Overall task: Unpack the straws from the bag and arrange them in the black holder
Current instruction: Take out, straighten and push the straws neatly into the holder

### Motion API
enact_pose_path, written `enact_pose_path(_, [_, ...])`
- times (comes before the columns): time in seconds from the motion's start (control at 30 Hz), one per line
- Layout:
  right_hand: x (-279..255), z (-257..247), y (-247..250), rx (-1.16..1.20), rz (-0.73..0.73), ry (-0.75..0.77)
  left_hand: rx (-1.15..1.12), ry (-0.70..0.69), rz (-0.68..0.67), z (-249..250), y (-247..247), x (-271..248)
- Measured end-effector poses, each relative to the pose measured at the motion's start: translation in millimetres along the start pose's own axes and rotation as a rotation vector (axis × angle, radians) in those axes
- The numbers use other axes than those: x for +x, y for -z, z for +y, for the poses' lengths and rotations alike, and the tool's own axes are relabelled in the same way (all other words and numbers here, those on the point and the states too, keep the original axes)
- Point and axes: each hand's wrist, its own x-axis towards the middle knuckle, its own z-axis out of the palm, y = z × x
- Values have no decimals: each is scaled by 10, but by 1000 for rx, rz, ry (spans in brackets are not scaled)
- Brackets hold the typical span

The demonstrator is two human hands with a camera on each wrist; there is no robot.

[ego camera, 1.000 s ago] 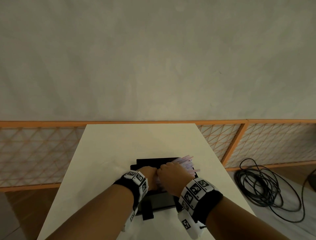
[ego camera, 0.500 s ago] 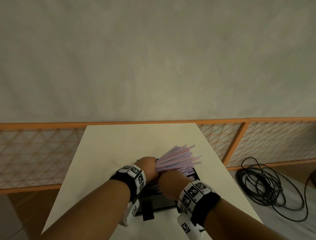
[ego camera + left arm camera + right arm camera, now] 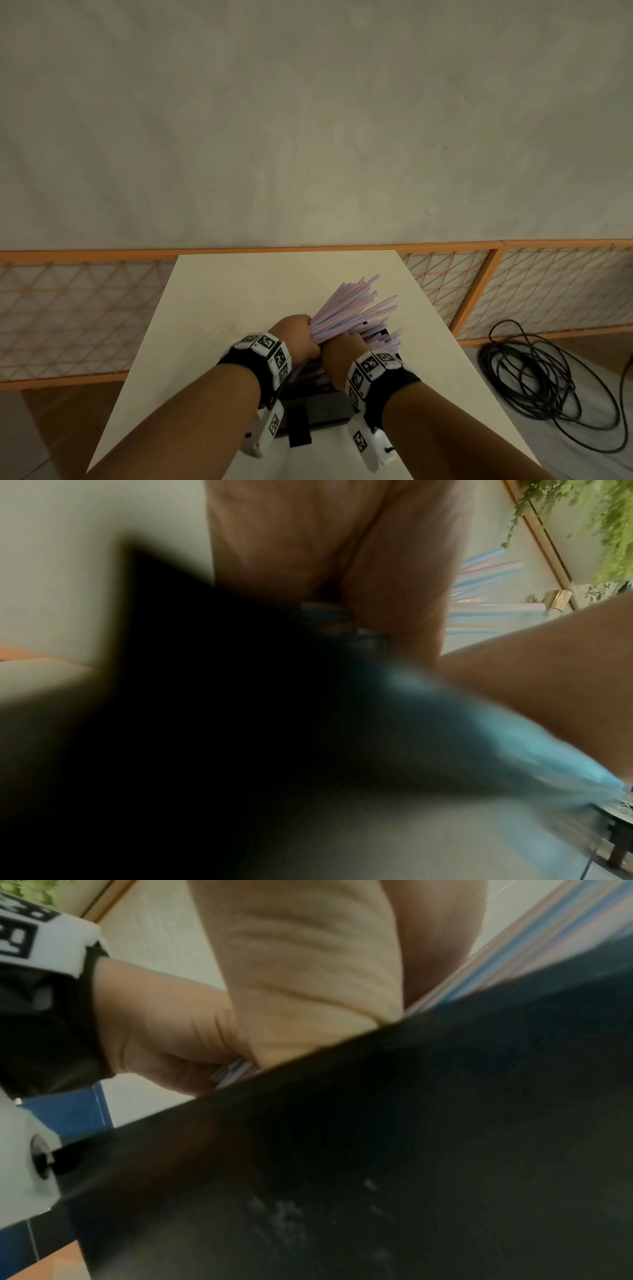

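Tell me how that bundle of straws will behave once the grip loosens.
The straws already fan apart beyond the left hand, so they would probably splay and scatter. They look thin, smooth and round, so loose ones likely slip out or roll on the table. They seem light, since one hand lifts the bunch.

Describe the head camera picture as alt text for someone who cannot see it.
The left hand grips a fanned bundle of pastel straws above a black holder on a white table. The right hand reaches into more straws beside it.
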Motion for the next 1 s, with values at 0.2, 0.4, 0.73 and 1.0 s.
enact_pose_path(0.2, [-15,41,38,3,9,42,-73,-7,14,-9,81,-10])
enact_pose_path(0.4, [2,117,9,67,98,95,-104,-35,-22,-13,242,-34])
enact_pose_path(0.73, [53,108,-16,157,220,212,-106,-8,-10,-67,329,-75])
enact_pose_path(1.0, [-332,613,180,306,229,-8,-132,-34,-13,-93,313,-97])
